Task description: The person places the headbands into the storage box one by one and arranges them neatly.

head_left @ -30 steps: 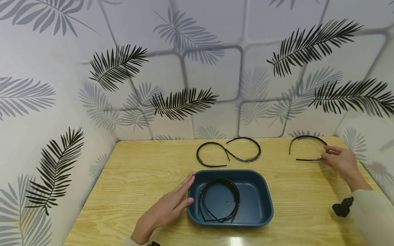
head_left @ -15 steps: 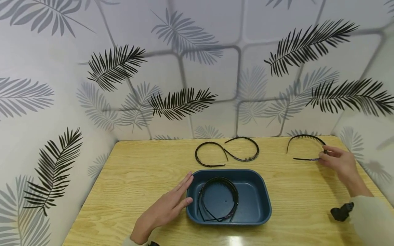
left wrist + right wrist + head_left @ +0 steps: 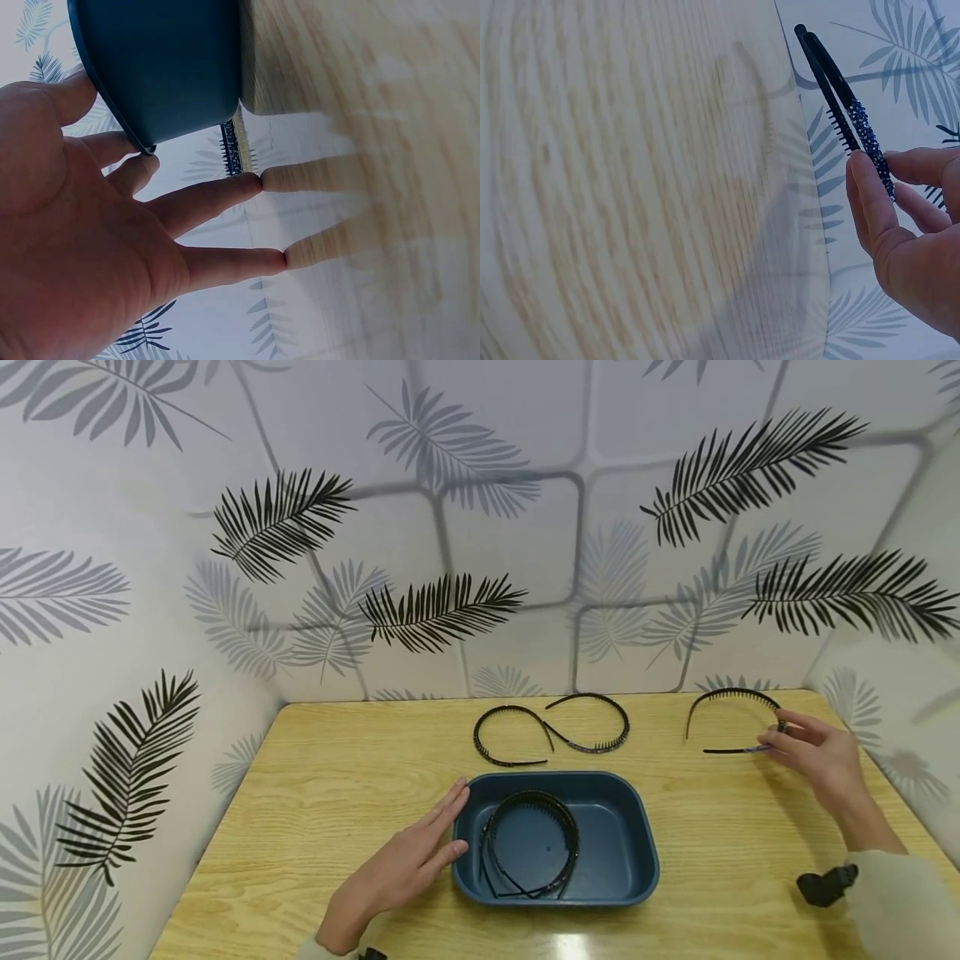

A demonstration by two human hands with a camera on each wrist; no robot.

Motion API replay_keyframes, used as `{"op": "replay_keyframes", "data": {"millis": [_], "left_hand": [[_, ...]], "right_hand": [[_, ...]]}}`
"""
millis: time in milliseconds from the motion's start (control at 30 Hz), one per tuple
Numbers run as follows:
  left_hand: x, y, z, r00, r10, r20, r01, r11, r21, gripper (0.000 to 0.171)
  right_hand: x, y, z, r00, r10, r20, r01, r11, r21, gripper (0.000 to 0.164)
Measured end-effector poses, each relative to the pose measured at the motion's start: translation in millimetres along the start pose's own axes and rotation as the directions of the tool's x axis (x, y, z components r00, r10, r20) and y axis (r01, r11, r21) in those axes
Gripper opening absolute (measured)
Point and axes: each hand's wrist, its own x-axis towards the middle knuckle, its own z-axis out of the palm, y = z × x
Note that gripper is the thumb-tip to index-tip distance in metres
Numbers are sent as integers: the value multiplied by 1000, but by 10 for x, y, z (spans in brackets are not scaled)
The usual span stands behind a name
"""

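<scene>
My right hand [image 3: 821, 756] pinches a black headband [image 3: 733, 691] near the right end of the table. The right wrist view shows this toothed headband [image 3: 864, 124], set with sparkling stones, between thumb and fingers and raised off the tabletop. My left hand [image 3: 401, 864] lies along the left side of a blue plastic bin [image 3: 647, 835], fingers extended and touching its rim. From the left wrist, two fingers of that hand [image 3: 112, 217] reach down to the tabletop while others meet the bin's edge. Several black headbands [image 3: 576, 839] lie stacked in the bin's left half.
Behind the bin, two more black headbands lie on the wood-grain table [image 3: 322, 793], a left one [image 3: 480, 745] and a right one [image 3: 625, 718], close together. A wall [image 3: 510, 552] with a leaf pattern rises along the table's back edge.
My right hand has shifted slightly left with the headband in its fingers. The left hand stays at the bin. The whole head view has drifted a little.
</scene>
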Motion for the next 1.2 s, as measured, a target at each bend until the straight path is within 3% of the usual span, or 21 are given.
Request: {"op": "replay_keyframes", "data": {"millis": [500, 1033, 1200], "left_hand": [[-21, -5, 4, 1000, -7, -2, 7, 1000, 4, 67], [-19, 17, -9, 1000, 4, -8, -4, 1000, 10, 67], [-19, 8, -7, 1000, -7, -1, 7, 1000, -6, 67]], "right_hand": [[-134, -15, 162, 999, -32, -26, 34, 995, 89, 42], [-296, 83, 454, 991, -131, -9, 131, 980, 149, 44], [-339, 128, 562, 987, -159, 30, 152, 975, 163, 47]]}}
